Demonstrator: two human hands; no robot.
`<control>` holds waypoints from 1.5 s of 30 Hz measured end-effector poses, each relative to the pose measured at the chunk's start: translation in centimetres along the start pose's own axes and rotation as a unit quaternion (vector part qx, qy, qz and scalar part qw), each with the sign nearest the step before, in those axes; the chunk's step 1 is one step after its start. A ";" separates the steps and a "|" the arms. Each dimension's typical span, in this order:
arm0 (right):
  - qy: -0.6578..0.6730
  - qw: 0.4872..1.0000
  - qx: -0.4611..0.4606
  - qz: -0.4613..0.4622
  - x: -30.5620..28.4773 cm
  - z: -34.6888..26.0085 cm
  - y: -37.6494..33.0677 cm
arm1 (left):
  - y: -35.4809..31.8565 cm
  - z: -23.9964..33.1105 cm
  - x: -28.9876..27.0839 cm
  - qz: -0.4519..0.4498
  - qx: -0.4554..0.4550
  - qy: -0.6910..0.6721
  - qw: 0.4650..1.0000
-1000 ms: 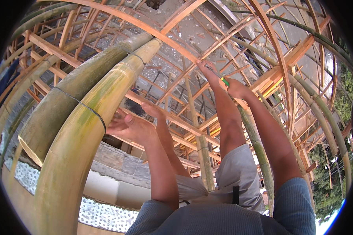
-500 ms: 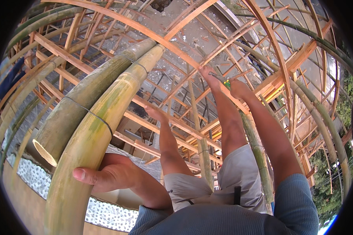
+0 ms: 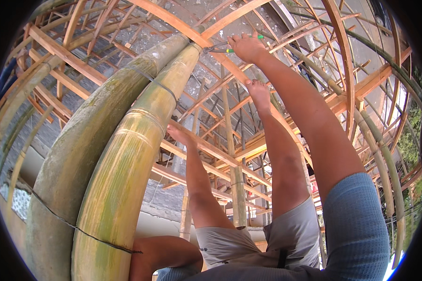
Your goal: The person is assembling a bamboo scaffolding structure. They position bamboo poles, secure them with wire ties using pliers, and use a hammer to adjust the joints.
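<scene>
My right hand (image 3: 247, 48) is closed round the green handles of a pair of pliers (image 3: 216, 48). The pliers' metal jaws are at the far end of a yellow-green bamboo pole (image 3: 126, 159), by a wooden beam (image 3: 192, 33). A greyer bamboo pole (image 3: 91, 126) lies alongside it. Dark ties (image 3: 162, 85) pass over both poles at the far part, and a thin dark wire (image 3: 96, 240) runs across them nearer me. My left arm (image 3: 166, 253) reaches behind the yellow-green pole at the lower edge; the pole hides the hand's fingers.
My bare feet (image 3: 258, 91) rest on wooden beams of a scaffold high above rubble-strewn ground (image 3: 183, 23). Crossing timbers (image 3: 75, 61) and bamboo poles (image 3: 237, 192) surround me. Greenery (image 3: 410, 136) shows at the right, and part of another person (image 3: 7, 77) at the far left.
My right hand has carried the pliers left and forward, from beside my right foot to the bamboo's far end. My left hand has slipped from the pole's near side to behind it. My view has shifted.
</scene>
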State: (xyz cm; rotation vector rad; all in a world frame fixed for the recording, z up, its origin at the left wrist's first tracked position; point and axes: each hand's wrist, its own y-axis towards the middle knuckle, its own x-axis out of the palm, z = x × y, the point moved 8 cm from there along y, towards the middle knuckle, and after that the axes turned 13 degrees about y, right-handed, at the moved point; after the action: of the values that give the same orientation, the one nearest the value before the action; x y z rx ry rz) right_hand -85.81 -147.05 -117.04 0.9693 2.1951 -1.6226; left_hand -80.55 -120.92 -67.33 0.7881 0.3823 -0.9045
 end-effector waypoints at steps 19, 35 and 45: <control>-0.029 0.993 -0.112 0.003 0.7 -0.5 1.9 | -10.5 -26.9 10.7 -0.092 -0.280 0.038 0.955; 0.140 0.982 -0.073 0.102 1.7 -0.4 1.3 | -14.2 -32.8 13.8 -0.128 -0.374 0.038 0.918; 0.106 0.972 -0.044 0.204 3.9 0.8 0.6 | -15.2 -18.9 5.6 -0.161 -0.416 -0.015 0.895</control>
State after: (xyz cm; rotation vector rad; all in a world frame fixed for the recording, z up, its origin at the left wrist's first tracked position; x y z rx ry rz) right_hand -88.48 -146.24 -119.94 1.5072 1.9939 -1.2742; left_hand -89.31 -115.50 -90.02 -0.0879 0.8186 -0.9398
